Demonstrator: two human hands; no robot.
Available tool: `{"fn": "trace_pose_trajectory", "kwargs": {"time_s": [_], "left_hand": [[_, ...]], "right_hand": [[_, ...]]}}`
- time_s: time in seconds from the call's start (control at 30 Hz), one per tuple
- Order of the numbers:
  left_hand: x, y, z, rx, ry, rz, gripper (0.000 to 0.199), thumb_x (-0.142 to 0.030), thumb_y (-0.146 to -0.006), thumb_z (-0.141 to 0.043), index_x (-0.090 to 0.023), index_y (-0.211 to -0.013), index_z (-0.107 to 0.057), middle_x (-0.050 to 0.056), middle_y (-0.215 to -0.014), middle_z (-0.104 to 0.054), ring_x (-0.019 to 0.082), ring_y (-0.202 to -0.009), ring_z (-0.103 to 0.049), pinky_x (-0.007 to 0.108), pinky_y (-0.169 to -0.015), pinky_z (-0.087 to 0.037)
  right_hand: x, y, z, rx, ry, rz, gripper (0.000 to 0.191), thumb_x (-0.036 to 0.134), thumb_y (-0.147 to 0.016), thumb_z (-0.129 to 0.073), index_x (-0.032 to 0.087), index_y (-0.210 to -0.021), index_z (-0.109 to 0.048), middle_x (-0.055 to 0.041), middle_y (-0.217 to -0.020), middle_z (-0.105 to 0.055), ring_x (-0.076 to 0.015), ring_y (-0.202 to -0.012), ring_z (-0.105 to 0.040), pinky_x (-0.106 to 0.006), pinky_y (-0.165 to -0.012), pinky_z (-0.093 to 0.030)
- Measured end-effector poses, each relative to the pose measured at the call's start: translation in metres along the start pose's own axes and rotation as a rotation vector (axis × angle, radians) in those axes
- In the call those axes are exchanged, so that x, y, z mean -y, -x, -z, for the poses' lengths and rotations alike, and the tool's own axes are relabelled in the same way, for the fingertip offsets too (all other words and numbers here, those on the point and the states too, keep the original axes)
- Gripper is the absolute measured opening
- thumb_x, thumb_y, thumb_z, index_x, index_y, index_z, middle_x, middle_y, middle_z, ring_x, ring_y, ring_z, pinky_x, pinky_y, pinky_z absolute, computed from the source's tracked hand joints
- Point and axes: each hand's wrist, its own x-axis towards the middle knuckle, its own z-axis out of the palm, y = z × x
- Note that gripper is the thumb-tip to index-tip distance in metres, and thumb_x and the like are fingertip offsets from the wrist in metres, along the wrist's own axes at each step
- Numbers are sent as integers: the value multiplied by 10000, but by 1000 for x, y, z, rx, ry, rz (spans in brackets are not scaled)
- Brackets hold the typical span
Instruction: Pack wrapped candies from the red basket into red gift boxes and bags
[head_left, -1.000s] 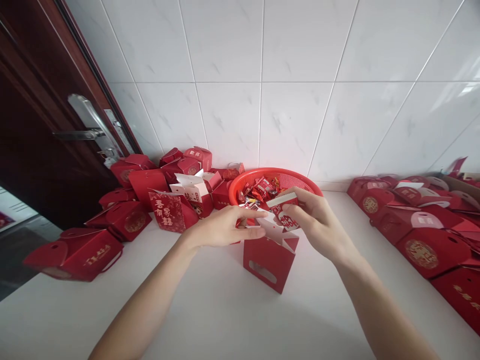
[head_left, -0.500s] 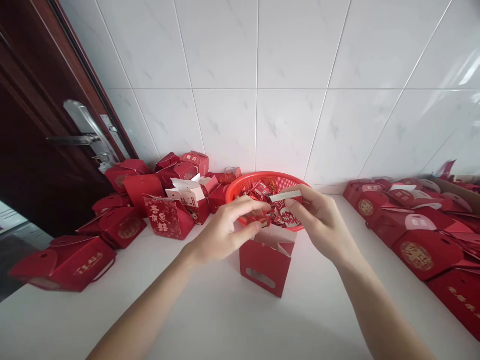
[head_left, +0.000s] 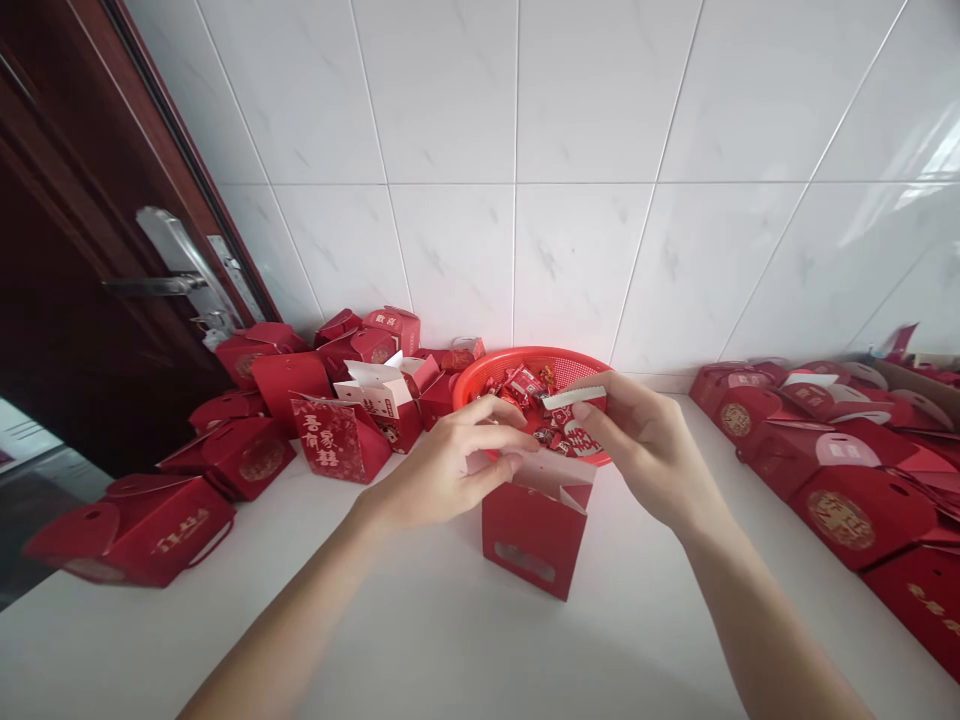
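Note:
A red gift box [head_left: 534,540] with an oval cutout low on its near side stands upright on the white table, its top open. My left hand [head_left: 457,455] is bent over the box's left rim, thumb and fingertips close together above the opening. What they hold, if anything, is hidden. My right hand [head_left: 649,440] pinches a red packet [head_left: 579,432] with white markings and a cream serrated top edge, behind and above the box. An orange-red plastic basket [head_left: 480,372] stands just behind, with red-wrapped sweets [head_left: 523,383] in it.
Several red gift boxes [head_left: 341,435] stand to the left, some with flaps up. More red boxes [head_left: 832,500] line the right side. A tiled wall [head_left: 450,250] closes off the back, and a dark door [head_left: 60,250] with a metal handle is at the left.
A small red thing between my left fingertips is no longer visible, and those fingers have drawn closer together. My right hand still grips the packet, tilted slightly differently. The view has shifted a little.

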Motion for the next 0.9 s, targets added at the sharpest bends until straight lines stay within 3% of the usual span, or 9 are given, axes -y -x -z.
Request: {"fn": "trace_pose_trajectory", "kwargs": {"time_s": [0.13, 0.27, 0.43, 0.57, 0.73, 0.9], "left_hand": [[8, -2, 5, 97, -54, 86, 210, -351, -951, -611, -277, -1035, -789, 64, -1379, -562, 252, -1212, -596, 377, -1018, -521], [15, -6, 2, 176, 54, 119, 231, -363, -970, -583, -259, -1071, -764, 60, -1245, -653, 225, -1116, -641, 347, -955, -539], [21, -7, 2, 203, 122, 196, 369, -456, -874, -710, -260, -1187, -722, 71, -1285, -685, 281, -1200, -627, 376, -960, -539], [20, -8, 3, 225, 183, 200, 447, -447, -831, -757, -271, -1238, -703, 72, -1308, -690, 274, -1119, -678, 383, -938, -549], [22, -9, 2, 247, 200, 188, 428, -415, -853, -741, -290, -1259, -686, 55, -1364, -659, 258, -1202, -640, 359, -975, -532], [24, -9, -1, 216, 210, 197, 375, -443, -869, -715, -270, -1202, -710, 53, -1327, -683, 255, -1186, -655, 350, -950, -552]], "right_hand": [[0, 0, 0, -5, 42, 38, 120, 258, -926, -600, 199, -868, -686, -24, -804, -696, -158, -714, -620, -262, -635, -487], [0, 1, 1, 26, 54, 68, 122, 232, -927, -594, 198, -867, -694, -19, -802, -699, -153, -705, -623, -259, -626, -488], [0, 2, -3, 14, 32, 96, 85, 222, -920, -610, 199, -895, -688, -22, -831, -717, -161, -730, -660, -269, -654, -513], [-4, 2, -11, 15, 98, 107, 87, 178, -907, -601, 205, -850, -661, -9, -806, -718, -157, -724, -672, -271, -675, -523], [-9, 1, -14, 99, 284, 118, 177, 103, -899, -537, 212, -807, -642, 6, -799, -726, -139, -699, -663, -251, -641, -494], [-6, 0, -6, 38, 318, 130, 137, 156, -904, -564, 213, -836, -668, -11, -831, -731, -160, -749, -677, -262, -658, -510]]}}
